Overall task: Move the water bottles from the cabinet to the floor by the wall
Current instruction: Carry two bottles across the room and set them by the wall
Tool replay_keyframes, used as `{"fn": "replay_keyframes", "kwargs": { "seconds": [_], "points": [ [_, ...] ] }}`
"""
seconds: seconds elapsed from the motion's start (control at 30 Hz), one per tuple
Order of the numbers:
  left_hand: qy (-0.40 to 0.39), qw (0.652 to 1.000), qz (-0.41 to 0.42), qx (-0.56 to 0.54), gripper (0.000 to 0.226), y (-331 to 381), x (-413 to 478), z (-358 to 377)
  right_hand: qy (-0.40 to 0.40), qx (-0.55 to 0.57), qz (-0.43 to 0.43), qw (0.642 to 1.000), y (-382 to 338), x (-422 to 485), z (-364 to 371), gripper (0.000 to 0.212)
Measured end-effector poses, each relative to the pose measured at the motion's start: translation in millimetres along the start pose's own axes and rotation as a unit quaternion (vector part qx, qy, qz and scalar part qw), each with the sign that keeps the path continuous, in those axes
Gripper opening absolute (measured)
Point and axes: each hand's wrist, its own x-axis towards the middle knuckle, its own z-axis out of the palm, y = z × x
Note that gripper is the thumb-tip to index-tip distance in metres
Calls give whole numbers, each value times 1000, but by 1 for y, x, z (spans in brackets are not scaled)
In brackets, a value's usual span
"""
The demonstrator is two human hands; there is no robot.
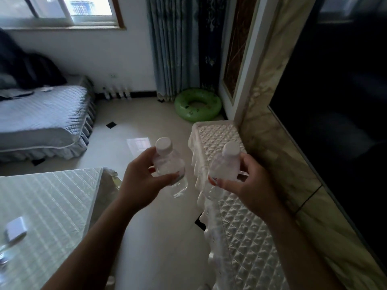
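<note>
My left hand (139,181) grips a clear water bottle (167,162) with a white cap, held upright over the floor. My right hand (249,183) grips a second clear bottle (225,166) with a white cap, above the front edge of the low cabinet (240,227) covered in a quilted white cloth. Several more bottles (116,94) stand in a row on the floor against the far wall below the window.
A table with a quilted white cover (48,206) is at the lower left, with a small white box (15,228) on it. A grey sofa (41,116) sits at the left. A green swim ring (198,104) lies by the curtain. A dark screen (335,101) fills the right.
</note>
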Motion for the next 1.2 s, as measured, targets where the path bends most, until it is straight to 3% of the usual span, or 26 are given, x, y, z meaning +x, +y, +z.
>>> {"fn": "replay_keyframes", "kwargs": {
  "seconds": [0.4,0.87,1.2],
  "points": [
    [25,1000,-8,-16,64,-43,76,-64,-30,-11,9,999,-18,86,71,67],
    [14,1000,2,-6,66,-116,207,-204,11,-11,7,1000,-62,215,227,62],
    [19,1000,-4,-17,62,-153,292,-249,12,-17,12,1000,-77,305,274,63]
  ]
}}
